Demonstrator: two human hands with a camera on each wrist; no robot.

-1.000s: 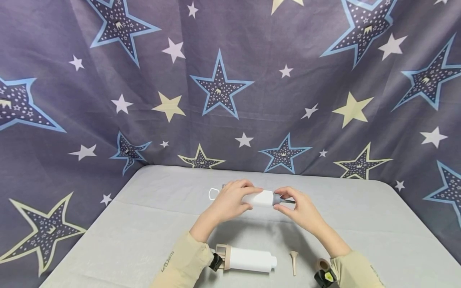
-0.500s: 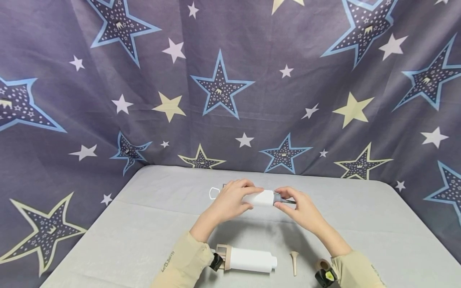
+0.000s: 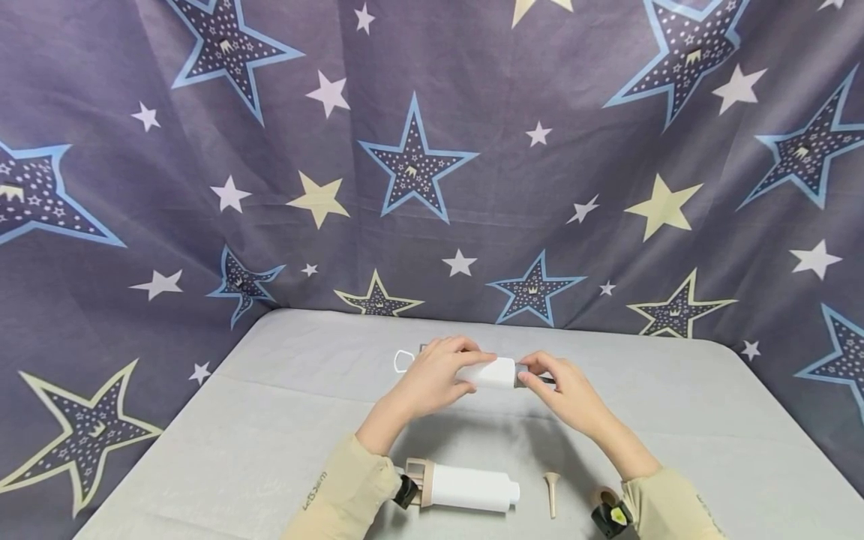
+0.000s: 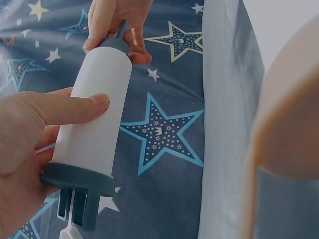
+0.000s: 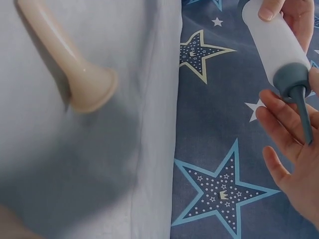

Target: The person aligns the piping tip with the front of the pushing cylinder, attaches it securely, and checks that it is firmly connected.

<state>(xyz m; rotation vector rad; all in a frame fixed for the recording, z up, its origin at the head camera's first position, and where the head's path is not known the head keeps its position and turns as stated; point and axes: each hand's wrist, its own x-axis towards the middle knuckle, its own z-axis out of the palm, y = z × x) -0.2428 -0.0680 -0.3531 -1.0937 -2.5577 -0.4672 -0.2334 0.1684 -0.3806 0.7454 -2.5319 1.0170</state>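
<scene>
Across the far half of the table, both hands hold up a sausage stuffer (image 3: 498, 372) with a white barrel and dark grey ends. Fingers and thumb of my left hand (image 3: 435, 379) wrap its barrel, near the grey flanged collar (image 4: 77, 178). A white plunger ring (image 3: 403, 361) sticks out past that hand on the left. My right hand (image 3: 570, 394) pinches the grey screw cap (image 5: 291, 78) between thumb and fingers. From this cap a thin grey nozzle (image 5: 302, 117) points toward the right palm; the other right fingers spread loosely beneath it.
Closer to the body lies a second stuffer (image 3: 472, 489), white with a beige collar. To its right lie a beige funnel-shaped nozzle (image 3: 551, 495) and a brownish ring (image 3: 605, 496) by the right wrist. A star-patterned cloth (image 3: 432, 240) stands behind the grey-covered table (image 3: 290, 450).
My right thumb has shifted upward over the grey cap, with the fingertips turning slightly round it. The left hand and the barrel stay nearly in place.
</scene>
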